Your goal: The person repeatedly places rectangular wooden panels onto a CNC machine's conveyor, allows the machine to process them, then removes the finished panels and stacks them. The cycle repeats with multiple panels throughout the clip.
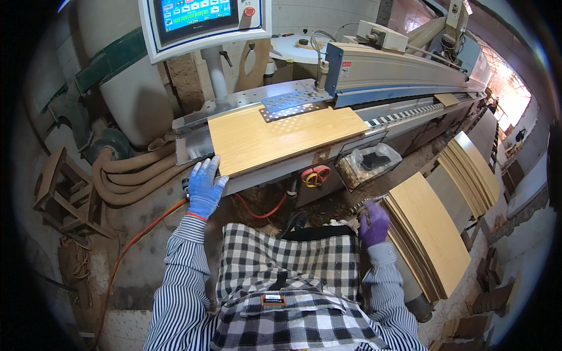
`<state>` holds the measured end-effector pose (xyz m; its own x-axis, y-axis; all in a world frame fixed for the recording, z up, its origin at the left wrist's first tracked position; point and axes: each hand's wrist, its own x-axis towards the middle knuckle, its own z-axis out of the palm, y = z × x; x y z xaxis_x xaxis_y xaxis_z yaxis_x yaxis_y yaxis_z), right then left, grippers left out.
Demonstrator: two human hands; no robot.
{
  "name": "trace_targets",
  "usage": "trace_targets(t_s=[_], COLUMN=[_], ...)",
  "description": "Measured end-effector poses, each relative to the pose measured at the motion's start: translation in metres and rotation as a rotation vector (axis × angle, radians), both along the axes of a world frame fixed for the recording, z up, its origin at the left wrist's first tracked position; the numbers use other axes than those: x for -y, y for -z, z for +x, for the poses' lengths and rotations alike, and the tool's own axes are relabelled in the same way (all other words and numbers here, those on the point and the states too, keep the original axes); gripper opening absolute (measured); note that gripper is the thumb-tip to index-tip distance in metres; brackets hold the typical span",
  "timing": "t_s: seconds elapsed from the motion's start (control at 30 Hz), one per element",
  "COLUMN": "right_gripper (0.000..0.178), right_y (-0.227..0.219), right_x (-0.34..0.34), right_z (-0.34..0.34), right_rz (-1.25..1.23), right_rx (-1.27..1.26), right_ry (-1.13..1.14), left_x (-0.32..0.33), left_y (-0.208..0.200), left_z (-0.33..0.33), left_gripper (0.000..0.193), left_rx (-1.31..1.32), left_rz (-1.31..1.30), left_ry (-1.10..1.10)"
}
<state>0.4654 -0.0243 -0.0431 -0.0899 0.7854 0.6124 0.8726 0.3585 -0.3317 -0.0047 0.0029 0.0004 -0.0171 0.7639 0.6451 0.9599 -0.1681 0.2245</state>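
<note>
A pale wood-grain panel (281, 140) lies flat on the feed table of a long edge-working machine. At the panel's near left corner rests my left hand (206, 186), in a blue glove, with its fingers stretched forward along the edge. My right hand (374, 224), in a purple glove, is low on the right, beside a stack of similar panels (430, 234). Its fingers are curled, and something dark and narrow shows by the fingertips; I cannot make out what it is. A perforated blue guard (290, 100) sits over the panel's far edge.
A control screen (196, 14) with a red button stands at the back left. The machine's long beam (404, 70) runs to the far right. A second panel stack (468, 172), a clear plastic-lined bin (369, 164), brown hoses (132, 178) and an orange air hose (132, 248) are around me.
</note>
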Motion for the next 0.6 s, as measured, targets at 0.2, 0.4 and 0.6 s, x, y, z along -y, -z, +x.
trace_targets(t_s=[0.2, 0.4, 0.6], right_gripper=[0.046, 0.022, 0.03], right_y=[-0.011, 0.022, 0.0], right_x=[-0.053, -0.04, 0.054], right_z=[0.07, 0.084, 0.042], right_rz=[-0.067, -0.019, 0.041], right_rx=[0.542, 0.514, 0.211], right_ry=[0.25, 0.235, 0.16], left_x=[-0.003, -0.001, 0.0], left_y=[-0.009, -0.009, -0.009], left_z=[0.014, 0.013, 0.018], left_gripper=[0.054, 0.048, 0.045], left_rx=[-0.015, -0.042, -0.06], left_rz=[-0.003, -0.002, 0.016], left_ry=[0.037, 0.029, 0.017])
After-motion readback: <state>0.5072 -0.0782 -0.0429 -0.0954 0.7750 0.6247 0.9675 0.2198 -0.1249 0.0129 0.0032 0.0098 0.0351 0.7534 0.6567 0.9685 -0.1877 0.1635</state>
